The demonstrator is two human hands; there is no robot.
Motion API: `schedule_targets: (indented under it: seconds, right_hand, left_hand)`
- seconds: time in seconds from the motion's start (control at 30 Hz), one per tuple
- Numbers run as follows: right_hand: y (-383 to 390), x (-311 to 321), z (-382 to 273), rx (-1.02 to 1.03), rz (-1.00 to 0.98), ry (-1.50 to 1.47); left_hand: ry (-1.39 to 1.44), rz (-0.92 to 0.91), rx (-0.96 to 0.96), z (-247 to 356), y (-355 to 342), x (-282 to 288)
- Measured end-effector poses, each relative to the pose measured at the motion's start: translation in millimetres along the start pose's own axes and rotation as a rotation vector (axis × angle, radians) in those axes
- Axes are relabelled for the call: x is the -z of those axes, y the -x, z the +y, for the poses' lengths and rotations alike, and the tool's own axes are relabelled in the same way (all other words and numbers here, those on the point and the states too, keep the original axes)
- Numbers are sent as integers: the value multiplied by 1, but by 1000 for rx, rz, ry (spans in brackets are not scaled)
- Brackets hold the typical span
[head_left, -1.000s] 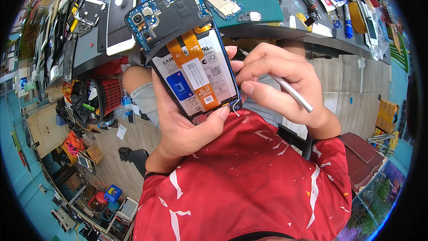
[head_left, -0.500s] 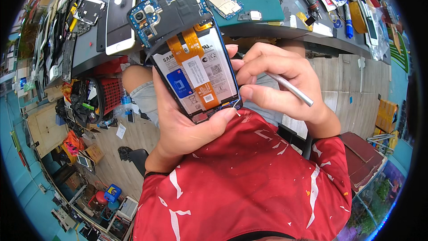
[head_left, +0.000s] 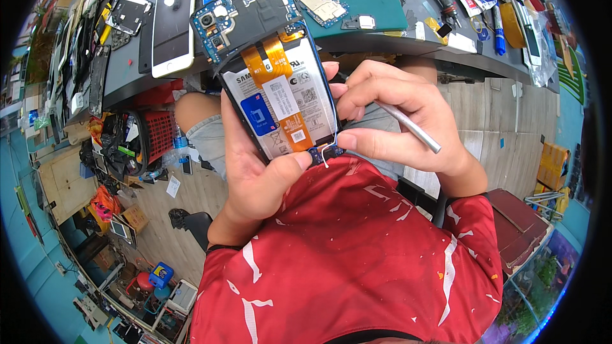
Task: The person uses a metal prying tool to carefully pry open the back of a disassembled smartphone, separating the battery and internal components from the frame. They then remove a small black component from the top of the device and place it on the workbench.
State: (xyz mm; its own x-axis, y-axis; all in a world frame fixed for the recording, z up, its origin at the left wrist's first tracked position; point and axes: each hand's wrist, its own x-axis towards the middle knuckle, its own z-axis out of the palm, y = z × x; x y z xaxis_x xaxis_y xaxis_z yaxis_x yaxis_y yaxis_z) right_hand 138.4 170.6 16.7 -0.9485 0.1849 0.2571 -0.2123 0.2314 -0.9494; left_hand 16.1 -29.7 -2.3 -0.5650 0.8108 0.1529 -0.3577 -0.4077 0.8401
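An opened phone (head_left: 296,92) lies tilted in my left hand (head_left: 255,181), its thumb across the lower end and fingertips at the right edge. Its back cover is off, baring a pale battery, an orange flex cable (head_left: 294,129) and a blue circuit board (head_left: 220,28) at the top. A thin white cable (head_left: 326,153) runs by the lower right corner, one end sticking out loose. My right hand (head_left: 414,111) is closed around a slim silver rod-shaped tool (head_left: 414,129); its tip is hidden. The right thumb and fingers meet the phone's right edge beside the cable.
Beyond my hands stands a cluttered grey workbench (head_left: 424,51) with a green mat (head_left: 376,0). A loose circuit board (head_left: 320,3) lies on the mat. A white-framed tablet (head_left: 173,25) lies left of the phone. A red basket (head_left: 156,135) stands on the floor at left.
My left thumb has slid left along the phone's lower end, and the phone has shifted slightly. The white cable shows more at the lower right corner. The right hand has moved a little left.
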Motion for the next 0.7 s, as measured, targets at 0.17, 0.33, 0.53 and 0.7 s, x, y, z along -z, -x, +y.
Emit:
schedule_targets:
  seconds: [0.17,0.33,0.53,0.7]
  right_hand:
    - [-1,0,-2,-10,4,24]
    - [0,-1,-2,-46,7,18]
    - [-1,-1,-1,-33,5,28]
    - [-1,-2,1,-22,14,42]
  left_hand:
    - [55,-15,30,2,0,0]
    - [-59,82,-19,-2,0,-10]
    - [-128,110,-11,0,-1,-13]
    - [-121,153,41,6,-3,-17]
